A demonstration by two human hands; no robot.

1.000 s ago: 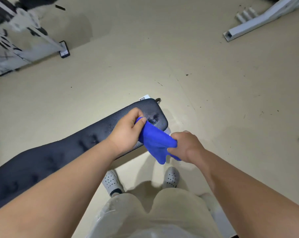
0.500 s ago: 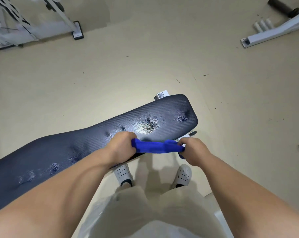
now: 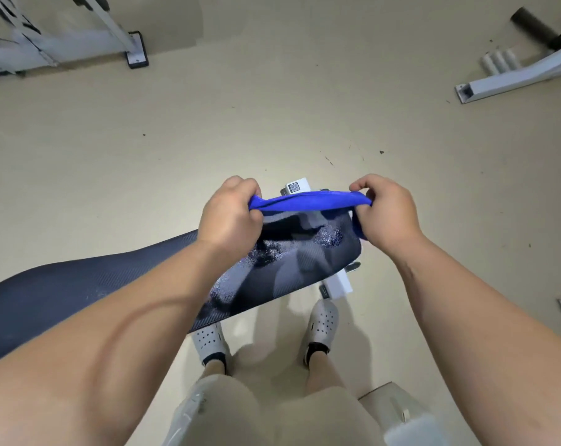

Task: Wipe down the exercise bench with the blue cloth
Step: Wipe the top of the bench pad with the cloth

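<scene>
The dark padded exercise bench runs from the left edge to the middle of the view, its right end wet with shiny patches. The blue cloth is stretched flat between both hands above that end, seen nearly edge-on. My left hand grips the cloth's left end. My right hand pinches its right end, and a fold of cloth hangs under that hand. Whether the cloth touches the pad I cannot tell.
The bench's white metal foot with a QR label sticks out past the pad. My two white shoes stand on the beige floor below it. White gym machine frames sit at the far left and far right.
Both hands have lifted the cloth from the bench's near edge and pulled it wider apart, carrying it over the far right end of the pad.
</scene>
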